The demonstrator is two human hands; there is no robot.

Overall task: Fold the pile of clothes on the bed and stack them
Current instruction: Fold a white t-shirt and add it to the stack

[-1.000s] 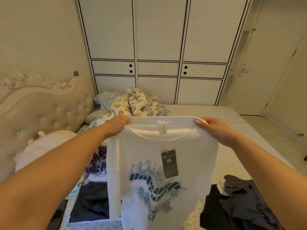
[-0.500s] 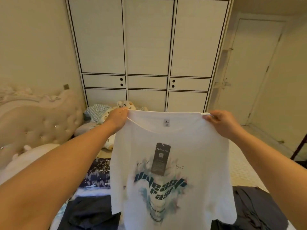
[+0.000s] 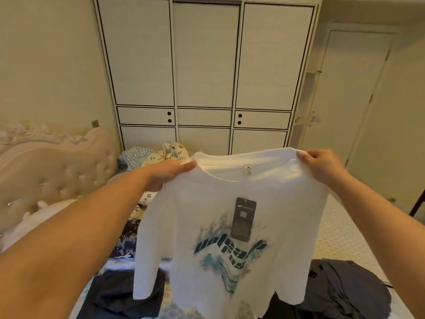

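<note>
Head view: I see both arms stretched forward over the bed (image 3: 340, 231), holding one garment up in the air.
White T-shirt (image 3: 220, 208): it hangs spread out by its shoulders, front facing me, above the bed and in front of the wardrobe (image 3: 204, 65); a teal and dark printed graphic sits on the chest.
Hang tag (image 3: 245, 218): a dark card dangling from the neckline, lying over the top of the print.
Left hand (image 3: 167, 174): my grip here pinches the shirt's left shoulder beside the collar, thumb on the near side of the cloth.
Right hand (image 3: 322, 165): grip curled round the right shoulder seam, fingertips over the top edge.
Dark clothes, right (image 3: 345, 291): a crumpled dark grey heap lies on the bed under the shirt's lower right corner; I cannot tell how many pieces.
Dark garment, left (image 3: 122, 293): a navy piece lying flat on the bed, partly hidden behind the hanging sleeve.
Patterned cloth (image 3: 125, 240): dark blue with pale marks, just beyond the navy piece.
Bedding (image 3: 161, 153): a bunched floral and checked bundle at the far side of the bed, against the wardrobe.
Headboard (image 3: 57, 164): tufted and pale, at the left.
Door (image 3: 345, 100): closed, right of the wardrobe.
</note>
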